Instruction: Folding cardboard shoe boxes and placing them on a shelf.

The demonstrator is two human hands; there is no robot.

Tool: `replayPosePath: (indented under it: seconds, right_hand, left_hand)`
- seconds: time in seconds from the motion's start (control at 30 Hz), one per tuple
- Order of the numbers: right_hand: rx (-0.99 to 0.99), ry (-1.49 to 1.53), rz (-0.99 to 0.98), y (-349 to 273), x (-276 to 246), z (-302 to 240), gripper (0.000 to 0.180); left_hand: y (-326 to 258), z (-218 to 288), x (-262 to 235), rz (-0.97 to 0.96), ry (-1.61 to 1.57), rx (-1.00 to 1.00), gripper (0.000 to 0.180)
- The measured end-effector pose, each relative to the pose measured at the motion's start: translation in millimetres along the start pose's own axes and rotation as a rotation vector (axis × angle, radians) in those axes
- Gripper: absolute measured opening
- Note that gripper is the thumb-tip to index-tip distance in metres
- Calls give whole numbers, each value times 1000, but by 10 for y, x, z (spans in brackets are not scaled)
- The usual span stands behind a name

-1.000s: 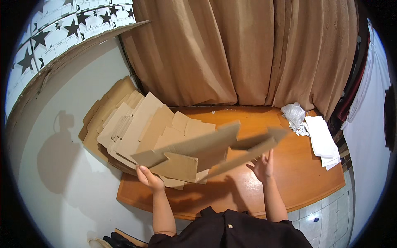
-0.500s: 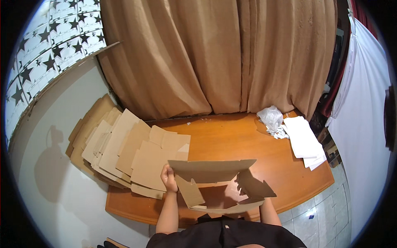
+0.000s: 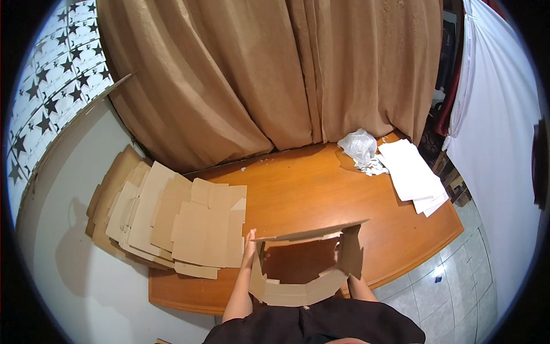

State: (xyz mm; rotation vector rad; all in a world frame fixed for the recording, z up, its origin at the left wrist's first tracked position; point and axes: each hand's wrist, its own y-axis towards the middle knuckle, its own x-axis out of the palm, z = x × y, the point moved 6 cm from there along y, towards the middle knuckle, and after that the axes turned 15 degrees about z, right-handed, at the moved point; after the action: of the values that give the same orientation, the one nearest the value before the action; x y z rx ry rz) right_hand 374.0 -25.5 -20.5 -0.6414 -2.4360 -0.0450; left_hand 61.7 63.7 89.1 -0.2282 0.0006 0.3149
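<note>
Both forearms (image 3: pixel 239 296) reaching forward, left hand (image 3: pixel 250 247) partly hidden, fingers (image 3: pixel 252 234) pointing ahead; right hand hidden

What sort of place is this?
Probably a small indoor workspace, maybe for boxing things up: flattened cardboard piled on a wooden table, an open cardboard box held at its near side, and star-printed boxes stacked at upper left.

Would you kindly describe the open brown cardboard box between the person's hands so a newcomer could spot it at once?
Start from the orange-brown wooden table and move to its near edge, by the dark shirt. There, beside the left hand, is the brown cardboard box. Unlike the flat brown cardboard pieces piled to its left, it is opened into a hollow, four-walled frame.
</note>
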Motion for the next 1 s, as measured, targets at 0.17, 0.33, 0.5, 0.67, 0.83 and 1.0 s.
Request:
replayPosePath:
  seconds: [0.17,0.33,0.5,0.67,0.83,1.0]
  right_hand:
    - [-220,-383,40,56,237,-229,36]
    - [-195,-501,144,202,247,-410,37]
    - [-152,-602,223,200,247,-415,39]
    - [-57,-704,109,997,-745,347,46]
    - [303,-532,110,333,-56,-237,55]
    - [287,-523,89,211,91,-277,64]
  left_hand:
    - [84,-183,12,-26,-116,-91,69]
    - [529,-670,-8,-110,-87,-117,62]
    - [710,-983,42,-116,-118,-90,60]
    - [503,-1116,342,-58,-38,-220,66]
    - [468,-1194,160,-119,-42,-382,75]
    - [158,-899,138,-166,-98,-258,75]
